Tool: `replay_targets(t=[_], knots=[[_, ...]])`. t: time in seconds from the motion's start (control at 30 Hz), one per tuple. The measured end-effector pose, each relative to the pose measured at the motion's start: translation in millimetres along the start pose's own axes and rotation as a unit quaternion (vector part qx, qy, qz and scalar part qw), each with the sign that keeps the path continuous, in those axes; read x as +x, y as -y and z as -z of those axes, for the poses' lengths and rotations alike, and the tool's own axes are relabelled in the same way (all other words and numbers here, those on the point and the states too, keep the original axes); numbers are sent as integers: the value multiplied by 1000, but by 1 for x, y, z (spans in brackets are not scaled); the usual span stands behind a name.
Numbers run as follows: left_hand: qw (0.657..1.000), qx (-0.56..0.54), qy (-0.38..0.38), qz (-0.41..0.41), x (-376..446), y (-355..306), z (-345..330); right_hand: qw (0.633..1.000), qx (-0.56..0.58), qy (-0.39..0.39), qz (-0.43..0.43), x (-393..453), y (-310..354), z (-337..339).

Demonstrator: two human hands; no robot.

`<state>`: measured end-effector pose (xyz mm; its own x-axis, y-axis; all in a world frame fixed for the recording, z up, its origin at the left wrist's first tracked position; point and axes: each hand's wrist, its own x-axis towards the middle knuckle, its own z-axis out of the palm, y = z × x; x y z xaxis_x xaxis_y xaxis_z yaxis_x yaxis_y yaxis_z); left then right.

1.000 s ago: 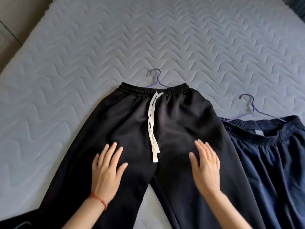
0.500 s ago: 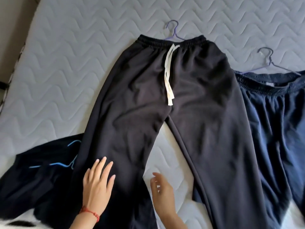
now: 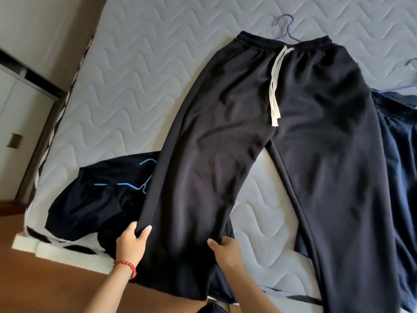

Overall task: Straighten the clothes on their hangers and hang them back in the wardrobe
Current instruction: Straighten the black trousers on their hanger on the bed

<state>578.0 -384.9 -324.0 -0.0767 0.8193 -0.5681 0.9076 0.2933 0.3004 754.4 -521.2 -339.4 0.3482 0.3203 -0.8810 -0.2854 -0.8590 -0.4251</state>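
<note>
On the quilted mattress [image 3: 140,71] black sweatpants [image 3: 248,123] lie flat, waistband away from me, white drawstring [image 3: 276,86] down the front; purple hanger [image 3: 284,27] hook pokes out above the waistband; my left hand [image 3: 130,241] pinches the outer edge of the left leg near the hem, thumb on top, fingers curled under; my right hand [image 3: 225,249] grips the inner edge of the same leg, fingers tucked beneath the cloth; navy garment [image 3: 399,141] lies just beside on the right, touching; dark garment with blue hanger [image 3: 126,184] partly under the left leg; red bracelet [image 3: 126,265] on my left wrist.
</note>
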Motion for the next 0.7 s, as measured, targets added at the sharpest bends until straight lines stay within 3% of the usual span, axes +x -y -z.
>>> replay_targets(t=[0.13,0.27,0.33,0.5,0.6,0.7], knots=[[999,-35,10,-16,4,11,14,987,150,-46,15,-19,-9,11],[998,-20,52,-30,-10,13,1,986,94,-136,31,-35,-33,24],[997,-29,65,-11,-20,17,-10,989,101,-110,3,-33,-45,30],[997,-35,66,21,-44,34,-23,989,136,46,-40,-36,-65,35],[1000,4,8,14,-47,44,-19,994,57,85,-45,-37,-84,27],[999,50,-15,5,-47,42,-16,989,-107,91,-52,-35,-94,21]])
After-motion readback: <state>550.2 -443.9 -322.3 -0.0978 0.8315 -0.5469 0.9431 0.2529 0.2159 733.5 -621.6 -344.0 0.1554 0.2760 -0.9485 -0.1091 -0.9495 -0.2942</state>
